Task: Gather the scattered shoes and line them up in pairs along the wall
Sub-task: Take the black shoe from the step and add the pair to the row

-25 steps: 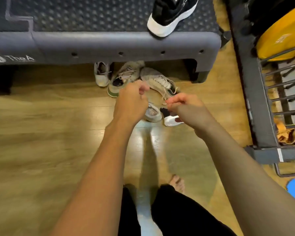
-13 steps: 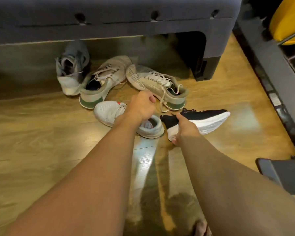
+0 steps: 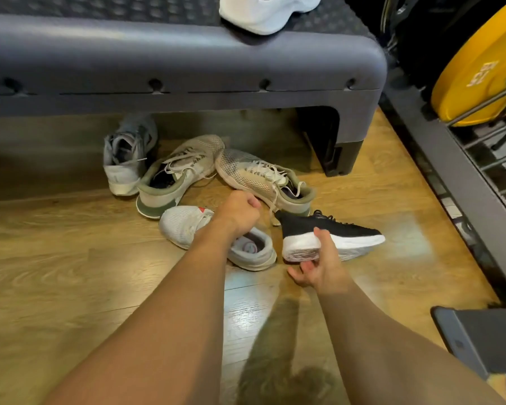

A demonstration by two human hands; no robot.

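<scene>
a wooden floor [image 3: 70,258] fills most of the view. across the top stands a long grey step platform [image 3: 187,62] with a studded top, and along the right runs a dark metal rack [image 3: 450,171] holding a yellow weight plate [image 3: 479,68]. a white-soled shoe [image 3: 263,16] sits on the platform, its heel hanging just over the front edge.

the other shoes lie in a loose heap on the floor by the platform's right leg. two beige mesh shoes with green heels, the left one [image 3: 184,168] and the right one [image 3: 257,176], meet at the toes and splay apart. a grey shoe [image 3: 126,159] stands just beside the left one, half under the platform. nearer the person lie a white shoe [image 3: 184,223] and, to its right, a black shoe [image 3: 333,229] with a white sole.

the left hand [image 3: 237,214] is clenched in a fist above the white shoe; whether it grasps anything cannot be told. the right hand [image 3: 324,264] grasps the black shoe's heel, thumb on the sole's side, fingers curling beneath.
</scene>
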